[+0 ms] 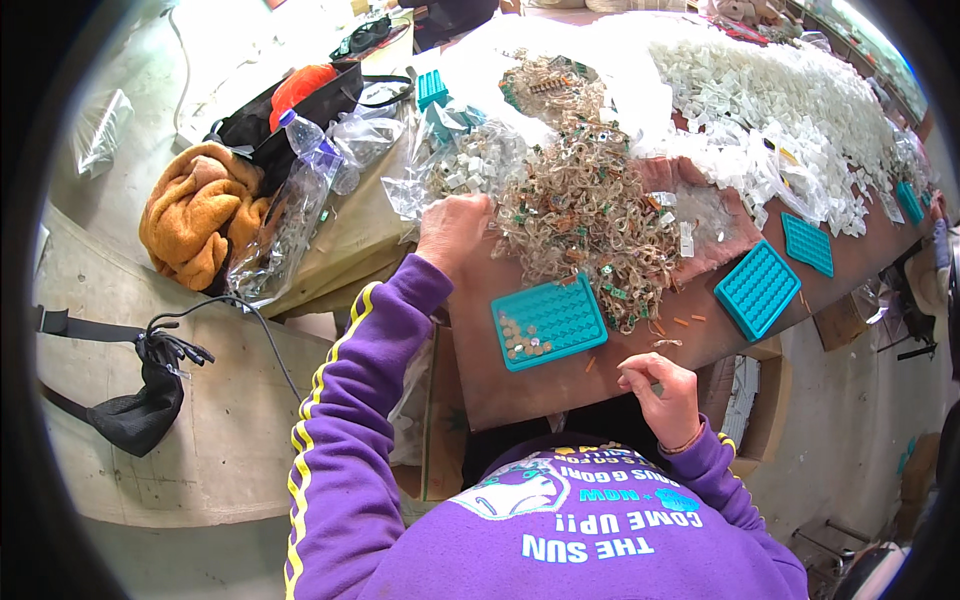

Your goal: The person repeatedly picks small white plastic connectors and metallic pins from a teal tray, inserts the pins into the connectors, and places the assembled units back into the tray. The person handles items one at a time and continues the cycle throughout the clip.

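My left hand is closed at the near edge of a heap of small white block-like pieces. Its fingertips are hidden, so what it grips does not show. Close to my body, over the table's front edge, my right hand has thumb and forefinger pinched together; anything between them is too small to name. Between the two hands lies a teal tray with rows of pockets, several small round beige pieces gathered at its left side. A tangled mound of clear and brownish looped parts with green bits rises behind it.
More teal trays lie to the right on the brown table. White plastic pieces are heaped at the back right. A clear bottle, a black bag and an orange-brown cloth sit at the left. A cardboard box stands below the table.
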`<move>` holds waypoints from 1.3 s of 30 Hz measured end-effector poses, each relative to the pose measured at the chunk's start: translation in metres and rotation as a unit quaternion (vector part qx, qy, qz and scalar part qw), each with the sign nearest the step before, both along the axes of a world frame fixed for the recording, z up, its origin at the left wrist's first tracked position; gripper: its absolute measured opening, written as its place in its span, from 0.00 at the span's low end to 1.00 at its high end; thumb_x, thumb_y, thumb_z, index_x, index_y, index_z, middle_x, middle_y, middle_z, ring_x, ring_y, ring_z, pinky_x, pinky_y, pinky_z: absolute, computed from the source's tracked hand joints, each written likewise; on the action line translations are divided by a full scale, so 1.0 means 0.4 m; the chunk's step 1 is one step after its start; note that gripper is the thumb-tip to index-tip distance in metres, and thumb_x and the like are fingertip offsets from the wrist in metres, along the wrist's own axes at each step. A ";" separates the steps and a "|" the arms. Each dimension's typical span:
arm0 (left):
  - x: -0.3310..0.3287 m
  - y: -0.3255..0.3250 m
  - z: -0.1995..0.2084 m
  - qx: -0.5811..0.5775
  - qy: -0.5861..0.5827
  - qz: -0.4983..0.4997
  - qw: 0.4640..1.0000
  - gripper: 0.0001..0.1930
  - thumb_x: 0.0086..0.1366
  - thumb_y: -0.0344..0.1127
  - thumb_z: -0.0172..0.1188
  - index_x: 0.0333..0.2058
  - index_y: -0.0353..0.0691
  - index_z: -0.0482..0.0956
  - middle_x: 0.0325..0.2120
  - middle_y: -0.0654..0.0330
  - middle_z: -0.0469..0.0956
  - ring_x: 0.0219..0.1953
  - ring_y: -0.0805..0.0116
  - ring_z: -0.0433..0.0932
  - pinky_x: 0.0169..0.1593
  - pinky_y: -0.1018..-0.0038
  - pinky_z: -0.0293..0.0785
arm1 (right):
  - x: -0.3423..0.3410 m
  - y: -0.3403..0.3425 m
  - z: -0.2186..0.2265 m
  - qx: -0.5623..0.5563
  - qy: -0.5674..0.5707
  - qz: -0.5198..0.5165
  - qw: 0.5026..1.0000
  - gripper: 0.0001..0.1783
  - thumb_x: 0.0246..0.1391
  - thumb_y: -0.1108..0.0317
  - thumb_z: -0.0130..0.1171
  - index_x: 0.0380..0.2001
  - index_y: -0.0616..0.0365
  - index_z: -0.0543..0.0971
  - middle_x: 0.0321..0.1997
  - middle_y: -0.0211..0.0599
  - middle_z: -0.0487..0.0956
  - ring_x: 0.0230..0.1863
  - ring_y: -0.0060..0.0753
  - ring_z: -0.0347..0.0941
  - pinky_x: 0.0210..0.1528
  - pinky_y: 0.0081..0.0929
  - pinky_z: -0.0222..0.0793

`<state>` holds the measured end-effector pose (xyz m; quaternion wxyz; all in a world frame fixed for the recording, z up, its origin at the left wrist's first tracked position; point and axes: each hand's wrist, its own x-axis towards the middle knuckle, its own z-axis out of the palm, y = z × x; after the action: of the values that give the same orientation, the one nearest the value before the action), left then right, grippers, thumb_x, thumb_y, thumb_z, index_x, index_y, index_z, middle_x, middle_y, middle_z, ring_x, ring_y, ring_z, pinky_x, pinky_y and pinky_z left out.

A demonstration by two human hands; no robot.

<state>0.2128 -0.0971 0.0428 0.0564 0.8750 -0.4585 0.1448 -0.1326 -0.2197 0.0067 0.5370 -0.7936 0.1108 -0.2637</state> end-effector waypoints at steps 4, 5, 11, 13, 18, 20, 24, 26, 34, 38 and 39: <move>-0.015 0.013 0.046 -0.085 -0.002 0.003 0.996 0.05 0.62 0.38 0.57 0.31 0.45 0.78 0.27 0.56 0.79 0.32 0.53 0.79 0.35 0.61 0.74 | 0.002 0.004 -0.001 0.012 0.003 0.006 1.000 0.04 0.53 0.84 0.56 0.32 0.69 0.78 0.28 0.38 0.80 0.28 0.25 0.79 0.32 0.20 0.76; -0.022 0.016 0.062 -0.107 -0.004 0.002 0.994 0.06 0.62 0.38 0.57 0.31 0.45 0.78 0.27 0.55 0.79 0.32 0.52 0.79 0.35 0.61 0.74 | 0.004 0.005 -0.002 0.006 -0.004 0.008 1.000 0.04 0.53 0.83 0.57 0.33 0.68 0.78 0.28 0.38 0.80 0.28 0.26 0.80 0.32 0.20 0.76; -0.077 0.051 0.105 -0.254 0.131 -0.006 0.958 0.05 0.62 0.31 0.60 0.32 0.35 0.79 0.23 0.57 0.79 0.23 0.68 0.77 0.31 0.72 0.72 | 0.014 0.012 -0.002 0.014 -0.004 0.017 1.000 0.04 0.53 0.80 0.59 0.33 0.66 0.79 0.28 0.39 0.80 0.28 0.27 0.80 0.31 0.20 0.74; -0.106 0.065 0.100 -0.328 0.253 0.000 0.910 0.06 0.64 0.31 0.59 0.32 0.33 0.79 0.22 0.61 0.79 0.23 0.74 0.75 0.30 0.75 0.72 | 0.019 0.015 0.002 0.021 -0.004 0.022 1.000 0.04 0.53 0.80 0.59 0.33 0.66 0.78 0.28 0.39 0.80 0.28 0.27 0.80 0.31 0.20 0.74; -0.280 0.092 0.059 -0.467 0.495 -0.003 0.732 0.07 0.66 0.33 0.59 0.35 0.34 0.77 0.27 0.63 0.79 0.28 0.78 0.75 0.36 0.80 0.72 | 0.061 0.022 0.026 0.054 -0.038 0.016 0.998 0.05 0.55 0.77 0.59 0.35 0.65 0.78 0.29 0.37 0.80 0.28 0.24 0.79 0.33 0.19 0.73; -0.376 0.089 0.031 -0.484 0.526 -0.007 0.699 0.08 0.66 0.34 0.60 0.35 0.34 0.77 0.27 0.63 0.79 0.29 0.78 0.76 0.37 0.80 0.72 | 0.094 0.019 0.039 0.158 -0.065 0.033 0.985 0.10 0.58 0.74 0.58 0.42 0.64 0.77 0.33 0.33 0.81 0.33 0.22 0.78 0.36 0.20 0.73; -0.515 0.075 -0.016 -0.491 0.532 0.002 0.690 0.04 0.66 0.27 0.59 0.35 0.33 0.76 0.27 0.62 0.79 0.27 0.78 0.77 0.35 0.82 0.74 | 0.144 -0.011 0.065 0.341 -0.032 0.073 0.937 0.18 0.61 0.68 0.57 0.51 0.67 0.74 0.42 0.34 0.80 0.41 0.23 0.77 0.43 0.22 0.72; -0.548 0.071 -0.029 -0.463 0.499 -0.003 0.733 0.03 0.66 0.26 0.59 0.35 0.33 0.76 0.27 0.63 0.79 0.29 0.78 0.78 0.36 0.82 0.75 | 0.150 -0.016 0.070 0.414 -0.011 0.099 0.905 0.17 0.61 0.67 0.57 0.50 0.66 0.74 0.41 0.36 0.81 0.40 0.24 0.78 0.45 0.23 0.73; -0.567 0.063 -0.042 -0.427 0.553 -0.011 0.716 0.05 0.62 0.26 0.61 0.37 0.33 0.79 0.32 0.62 0.81 0.36 0.77 0.79 0.41 0.80 0.75 | 0.138 0.000 0.062 0.438 -0.041 0.067 0.896 0.10 0.60 0.69 0.59 0.41 0.65 0.77 0.35 0.39 0.81 0.37 0.27 0.79 0.43 0.24 0.75; -0.549 0.060 -0.022 -0.501 0.549 -0.062 0.666 0.17 0.63 0.26 0.59 0.51 0.34 0.75 0.44 0.58 0.79 0.45 0.74 0.77 0.50 0.77 0.72 | 0.121 0.012 0.079 0.373 -0.006 0.099 0.922 0.07 0.58 0.72 0.60 0.37 0.65 0.78 0.31 0.35 0.82 0.32 0.21 0.77 0.37 0.18 0.73; -0.545 0.061 -0.016 -0.507 0.565 -0.068 0.648 0.17 0.64 0.26 0.59 0.52 0.34 0.75 0.44 0.57 0.79 0.45 0.74 0.77 0.51 0.77 0.72 | 0.116 0.022 0.083 0.354 0.010 0.110 0.929 0.06 0.57 0.73 0.60 0.36 0.65 0.79 0.30 0.34 0.82 0.31 0.18 0.77 0.35 0.16 0.73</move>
<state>-0.0052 -0.0726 0.0363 0.7489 0.5886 -0.2513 -0.1720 -0.0863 -0.2109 0.0400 0.8074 -0.5618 0.1143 -0.1390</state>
